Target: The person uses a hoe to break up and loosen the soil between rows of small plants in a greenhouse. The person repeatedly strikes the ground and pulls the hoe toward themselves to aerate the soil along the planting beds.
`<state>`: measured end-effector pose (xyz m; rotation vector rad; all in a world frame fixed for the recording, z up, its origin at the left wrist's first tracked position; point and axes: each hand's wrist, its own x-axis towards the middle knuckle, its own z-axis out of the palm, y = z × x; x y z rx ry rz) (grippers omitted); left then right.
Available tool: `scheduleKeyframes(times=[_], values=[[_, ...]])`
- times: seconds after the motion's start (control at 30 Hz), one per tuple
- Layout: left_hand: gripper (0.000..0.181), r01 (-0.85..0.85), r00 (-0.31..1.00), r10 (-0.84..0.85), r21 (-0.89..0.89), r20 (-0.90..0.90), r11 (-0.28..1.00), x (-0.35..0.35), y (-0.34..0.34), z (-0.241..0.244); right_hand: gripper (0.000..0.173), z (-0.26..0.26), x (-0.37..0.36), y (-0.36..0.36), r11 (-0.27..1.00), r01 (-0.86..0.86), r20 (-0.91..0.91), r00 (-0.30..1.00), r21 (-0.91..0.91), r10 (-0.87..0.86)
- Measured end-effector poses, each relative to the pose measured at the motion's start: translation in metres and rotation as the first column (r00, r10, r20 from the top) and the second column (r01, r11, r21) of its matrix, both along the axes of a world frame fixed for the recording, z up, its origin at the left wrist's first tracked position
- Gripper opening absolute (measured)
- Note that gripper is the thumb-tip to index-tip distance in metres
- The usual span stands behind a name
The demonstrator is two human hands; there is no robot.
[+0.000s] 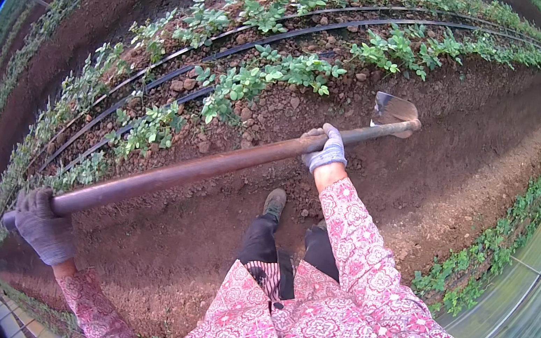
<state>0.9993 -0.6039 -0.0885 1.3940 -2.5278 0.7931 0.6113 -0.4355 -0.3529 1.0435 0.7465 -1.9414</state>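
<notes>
A hoe with a long brown wooden handle (185, 168) slants across the view, from lower left to upper right. Near its butt end my left hand (43, 226), in a grey knit glove, grips the handle. Closer to the head, my right hand (327, 149) in a pale glove is wrapped around it too. The flat metal hoe blade (394, 111) is at the far end, over bare brown soil beside the planted bed; whether it touches the ground I cannot tell.
Leafy green plants (297, 69) grow in the raised soil bed ahead, with black drip irrigation hoses (291, 38) along it. My shoe (275, 202) stands in the dirt furrow (172, 254). To the right are low weeds (478, 265) and plastic greenhouse sheeting (528, 316).
</notes>
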Motion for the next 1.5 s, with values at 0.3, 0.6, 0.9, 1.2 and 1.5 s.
scheduleKeyframes(times=[0.3, 0.6, 0.9, 1.2, 1.5], values=[[0.03, 0.171, 0.981, -0.063, 0.656, -0.184, 0.735, 0.045, 0.079, -0.065, 0.024, -0.052, -0.003, 0.233, 0.868, 0.008, -0.063, 0.998, 0.496, 0.027], [0.009, 0.034, 0.579, 0.37, 0.475, -0.726, 0.879, 0.081, 0.063, -0.026, 0.025, -0.095, 0.109, 0.274, 0.874, -0.142, 0.202, 0.978, 0.465, 0.051], [0.01, -0.06, 0.617, 0.306, 0.345, -0.725, 0.937, 0.097, 0.117, 0.026, 0.027, -0.126, 0.18, 0.242, 0.94, -0.187, 0.379, 0.923, 0.287, 0.068], [0.045, -0.433, 0.845, -0.091, 0.774, 0.527, 0.463, 0.024, 0.164, -0.058, 0.024, -0.17, 0.101, 0.269, 0.93, -0.036, 0.131, 0.991, 0.367, -0.013], [0.022, -0.269, 0.924, -0.292, 0.962, 0.245, -0.044, -0.063, 0.275, -0.224, 0.021, -0.215, 0.032, 0.263, 0.878, -0.211, 0.044, 0.976, 0.429, 0.213]])
